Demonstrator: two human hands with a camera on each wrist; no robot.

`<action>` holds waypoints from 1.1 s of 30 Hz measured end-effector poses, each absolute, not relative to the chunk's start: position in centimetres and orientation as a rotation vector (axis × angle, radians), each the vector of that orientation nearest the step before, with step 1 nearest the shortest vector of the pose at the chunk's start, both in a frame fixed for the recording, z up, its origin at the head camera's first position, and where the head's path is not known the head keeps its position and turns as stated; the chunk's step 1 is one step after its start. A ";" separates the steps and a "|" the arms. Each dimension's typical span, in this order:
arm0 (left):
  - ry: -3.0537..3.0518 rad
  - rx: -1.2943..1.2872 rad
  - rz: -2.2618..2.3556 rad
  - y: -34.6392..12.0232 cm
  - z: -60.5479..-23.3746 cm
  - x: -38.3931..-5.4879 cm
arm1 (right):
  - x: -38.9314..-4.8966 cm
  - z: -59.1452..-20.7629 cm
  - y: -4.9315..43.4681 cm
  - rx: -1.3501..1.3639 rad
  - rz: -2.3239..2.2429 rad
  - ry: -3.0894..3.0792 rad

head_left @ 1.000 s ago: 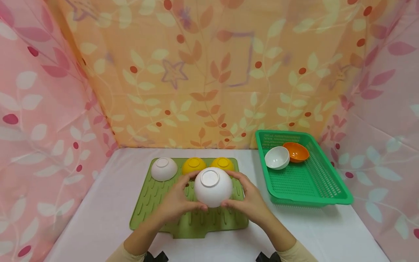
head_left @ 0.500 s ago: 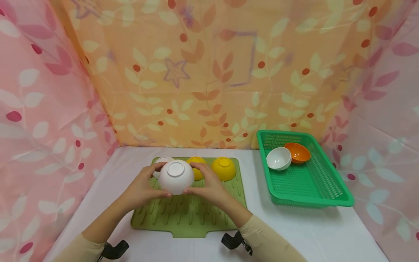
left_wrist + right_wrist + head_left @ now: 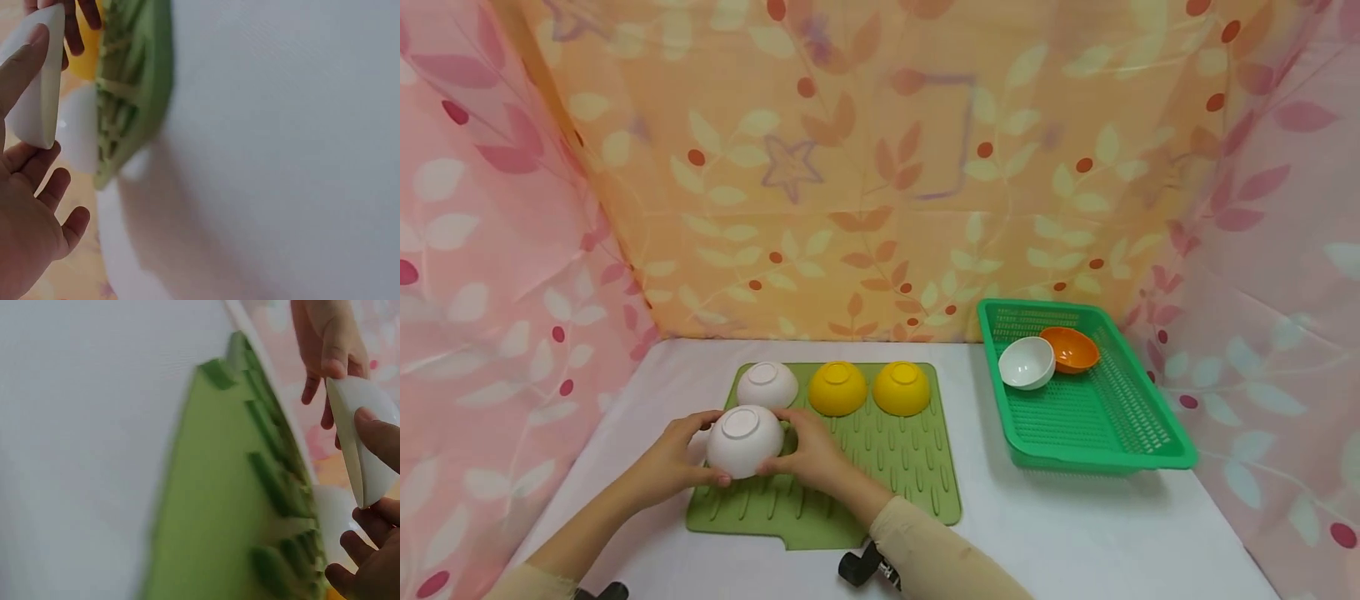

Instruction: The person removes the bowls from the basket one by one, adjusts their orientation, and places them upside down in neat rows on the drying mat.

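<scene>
A white bowl [image 3: 743,446], turned upside down with its foot ring up, is held between both hands over the left part of the green drying mat [image 3: 895,467]. My left hand [image 3: 670,467] grips its left side, thumb low at the front and fingers behind. On the other side my right hand [image 3: 816,454] grips it the same way. Both wrist views show the bowl [image 3: 40,81] raised above the mat [image 3: 206,506]. Just behind it, another white bowl [image 3: 767,385] sits upside down on the mat. Two yellow bowls, a middle one [image 3: 837,389] and a right one [image 3: 902,389], continue that row.
A green plastic basket [image 3: 1105,461] stands at the right of the white-covered table [image 3: 1060,533]. Inside it lie a white bowl [image 3: 1027,364] and an orange bowl [image 3: 1071,350], openings up. Patterned cloth [image 3: 880,167] encloses the back and sides.
Both hands have carried the white bowl leftward across the mat, then down and toward the front left. The two yellow bowls behind are now fully uncovered.
</scene>
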State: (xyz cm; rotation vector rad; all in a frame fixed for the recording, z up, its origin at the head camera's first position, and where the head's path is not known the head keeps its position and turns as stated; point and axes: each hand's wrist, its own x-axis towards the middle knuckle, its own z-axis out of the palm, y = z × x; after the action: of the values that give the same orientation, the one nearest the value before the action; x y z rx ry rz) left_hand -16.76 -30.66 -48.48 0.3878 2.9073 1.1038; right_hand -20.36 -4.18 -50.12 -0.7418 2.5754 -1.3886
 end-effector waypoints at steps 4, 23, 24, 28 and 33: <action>2.945 0.412 1.010 -31.3 -49.6 -16.8 | -20.3 -51.4 -5.3 -0.757 -1.223 2.739; 3.001 0.418 0.810 -31.1 -50.7 -16.8 | -19.5 -52.2 -6.4 -0.700 -0.976 2.919; 3.000 0.417 0.811 -31.0 -50.7 -16.8 | -19.5 -52.2 -6.4 -0.698 -0.975 2.918; 2.990 0.412 0.808 -31.0 -50.7 -16.6 | -19.4 -52.2 -6.3 -0.698 -0.979 2.914; 2.965 0.431 0.805 -31.0 -49.9 -16.7 | -19.4 -52.2 -6.3 -0.708 -0.980 2.917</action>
State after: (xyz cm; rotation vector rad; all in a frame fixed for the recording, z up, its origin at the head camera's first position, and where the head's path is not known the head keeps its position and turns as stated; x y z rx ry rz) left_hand -16.75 -31.02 -49.91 0.4306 2.9650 0.8046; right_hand -19.35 -6.27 -52.20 -0.7076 2.9173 -0.9797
